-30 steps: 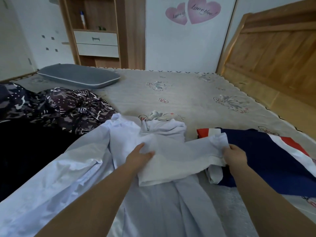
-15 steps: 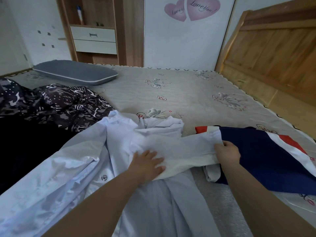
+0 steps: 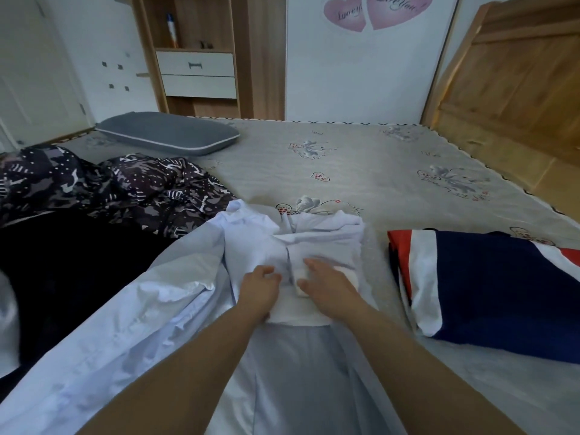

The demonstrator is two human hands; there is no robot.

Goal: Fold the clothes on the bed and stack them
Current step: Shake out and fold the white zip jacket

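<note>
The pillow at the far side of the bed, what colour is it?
Grey, with a pale piped edge; the pillow shows in the head view.

Two overlapping pink heart stickers [image 3: 376, 9] on the white wall panel [image 3: 361, 73] carry cursive script, "Love you" legible on the larger right heart and cropped on the smaller left one; small lettering on the bedsheet [image 3: 361, 171] prints is unreadable.

Grey pillow [image 3: 169, 135] lying at the bed's far left corner. Wooden headboard [image 3: 514, 80] standing along the right. Two pink heart stickers [image 3: 373, 9] showing on the white wall. Bottle [image 3: 171, 29] sitting upright in the wooden shelf unit [image 3: 201, 51] above two white drawers [image 3: 196, 75].
</note>
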